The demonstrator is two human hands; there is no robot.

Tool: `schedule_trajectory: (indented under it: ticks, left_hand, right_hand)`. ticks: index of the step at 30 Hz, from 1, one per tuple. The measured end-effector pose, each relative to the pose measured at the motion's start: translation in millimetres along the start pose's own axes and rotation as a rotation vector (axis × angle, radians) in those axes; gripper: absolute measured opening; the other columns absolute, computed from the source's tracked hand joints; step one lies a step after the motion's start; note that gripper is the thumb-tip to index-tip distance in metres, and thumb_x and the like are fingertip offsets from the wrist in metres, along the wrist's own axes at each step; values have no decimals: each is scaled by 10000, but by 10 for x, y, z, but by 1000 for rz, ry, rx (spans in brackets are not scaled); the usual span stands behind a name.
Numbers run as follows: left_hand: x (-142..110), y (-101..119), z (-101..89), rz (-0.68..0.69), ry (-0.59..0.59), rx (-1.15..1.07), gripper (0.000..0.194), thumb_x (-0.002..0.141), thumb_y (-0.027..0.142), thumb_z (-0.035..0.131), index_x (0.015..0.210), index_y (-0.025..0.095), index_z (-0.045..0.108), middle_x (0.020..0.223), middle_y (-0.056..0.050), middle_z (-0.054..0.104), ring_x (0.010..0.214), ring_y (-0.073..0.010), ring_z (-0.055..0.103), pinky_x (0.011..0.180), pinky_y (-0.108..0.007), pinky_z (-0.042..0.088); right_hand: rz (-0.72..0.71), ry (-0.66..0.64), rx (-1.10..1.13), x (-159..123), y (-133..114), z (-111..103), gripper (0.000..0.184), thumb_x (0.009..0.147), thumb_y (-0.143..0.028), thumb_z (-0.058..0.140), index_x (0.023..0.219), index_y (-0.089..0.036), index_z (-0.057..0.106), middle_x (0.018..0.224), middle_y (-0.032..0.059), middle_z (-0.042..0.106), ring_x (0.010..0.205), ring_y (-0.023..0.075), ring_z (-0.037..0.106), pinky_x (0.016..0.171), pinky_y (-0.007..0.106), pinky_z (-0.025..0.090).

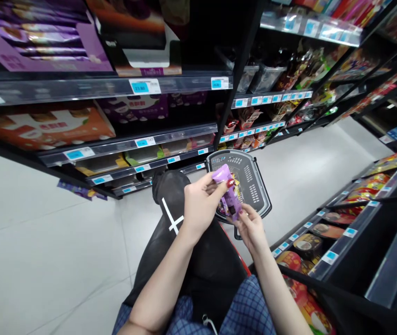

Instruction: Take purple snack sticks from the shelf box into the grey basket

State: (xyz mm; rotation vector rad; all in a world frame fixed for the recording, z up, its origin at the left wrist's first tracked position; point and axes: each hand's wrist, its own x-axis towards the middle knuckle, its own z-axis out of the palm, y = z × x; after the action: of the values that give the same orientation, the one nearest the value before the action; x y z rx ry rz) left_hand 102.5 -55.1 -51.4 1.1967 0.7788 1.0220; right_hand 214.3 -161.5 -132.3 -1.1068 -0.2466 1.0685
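Between my two hands is a small purple snack packet, tilted, with a shiny lilac upper end. My left hand pinches its upper part between thumb and fingers; red polish shows on the thumbnail. At the packet's lower end, my right hand holds it by the fingertips. Right below the packet stands a grey shopping basket with slotted walls. Some small colourful packets lie inside it, partly hidden by my hands and the purple packet.
Shelves with price tags rise on the left, holding purple and orange snack boxes. On the right, another rack carries packaged food tubs. Purple packets jut out low at the left shelf's end. Pale tiled floor runs between the shelves.
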Motion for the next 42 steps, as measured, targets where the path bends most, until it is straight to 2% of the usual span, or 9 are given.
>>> schedule_trajectory:
  ticks: [2,4,10,15,20,23,26,32,42]
  left_hand:
    - [-12,-3,1,10,11,33,169,754,245,629,888,173,704,759,-10,717,727,-154,674,712,-242,538]
    - [-15,4,-7,21,21,67,160,760,236,620,873,173,712,736,-4,713,728,-155,673,703,-237,537]
    - [11,31,-21,-3,106,48,166,745,254,648,860,153,713,782,-22,728,757,-167,680,665,-235,545]
    - [76,-42,-21,-79,126,-215,293,743,308,667,980,136,674,891,-68,733,785,-180,697,665,-246,564]
    - [110,-106,21,-144,124,-476,262,750,283,659,974,148,652,952,-72,725,831,-176,699,714,-259,573]
    - [113,-109,25,-194,78,-533,220,752,276,650,932,151,655,919,-63,728,754,-169,703,659,-269,587]
    - [115,-90,7,-240,30,-499,219,737,280,661,895,129,671,844,-59,729,668,-159,696,610,-266,593]
    - [109,-78,15,-255,18,-437,270,722,297,686,913,106,681,814,-68,728,673,-167,699,629,-266,599]
    - [148,-212,23,-309,8,-443,243,712,278,688,882,104,680,700,-47,717,652,-172,701,680,-298,597]
  right_hand:
    - [70,-53,17,-25,82,55,245,620,-298,795,800,-201,661,730,5,698,643,165,675,690,395,604]
    - [101,-77,16,-39,122,94,253,614,-327,798,770,-199,645,702,3,697,607,166,671,669,406,605]
    - [27,-30,-53,-21,59,82,248,606,-345,796,727,-195,640,637,-9,676,520,145,645,502,288,566]
    - [-158,68,-123,-60,-274,14,188,655,-309,768,748,-187,660,603,-26,657,494,102,611,466,205,501]
    - [-447,168,-497,-187,-656,41,107,751,-273,692,809,-184,677,601,-12,658,519,119,609,517,239,501]
    - [-532,193,-587,-230,-812,83,86,758,-263,684,805,-191,681,582,-12,650,507,127,612,499,246,494]
    - [-598,234,-601,-217,-917,88,87,741,-267,696,790,-196,680,577,-18,642,466,122,591,460,245,474]
    - [-586,245,-571,-155,-984,18,108,723,-273,709,782,-188,678,589,-26,625,446,106,564,455,245,458]
    - [-532,251,-521,-117,-990,0,111,711,-262,722,762,-173,679,578,-25,624,431,82,533,461,223,450]
